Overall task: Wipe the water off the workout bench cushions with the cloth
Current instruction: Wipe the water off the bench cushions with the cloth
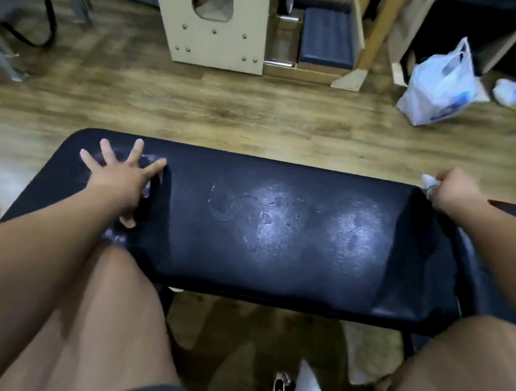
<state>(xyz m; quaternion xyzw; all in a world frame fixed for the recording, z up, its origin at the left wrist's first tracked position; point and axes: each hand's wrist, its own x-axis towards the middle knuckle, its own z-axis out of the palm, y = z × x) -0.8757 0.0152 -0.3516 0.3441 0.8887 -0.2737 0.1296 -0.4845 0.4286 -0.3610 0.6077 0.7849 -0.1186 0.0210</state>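
A black padded workout bench cushion [278, 228] lies across the view in front of my knees. Shiny wet streaks and drops [267, 218] cover its middle. My left hand [121, 177] rests flat with spread fingers on the left part of the cushion, beside the seam to a second cushion section [48, 183]. My right hand [453, 190] is at the far right edge of the cushion, fingers curled round a small white cloth [428, 182] that pokes out to the left of the fist.
Wooden floor [226, 111] stretches beyond the bench. A pale wooden frame [214, 35] and a blue padded box [328, 39] stand at the back. White plastic bags [441, 86] lie at the back right. A metal leg [0, 54] stands at the left.
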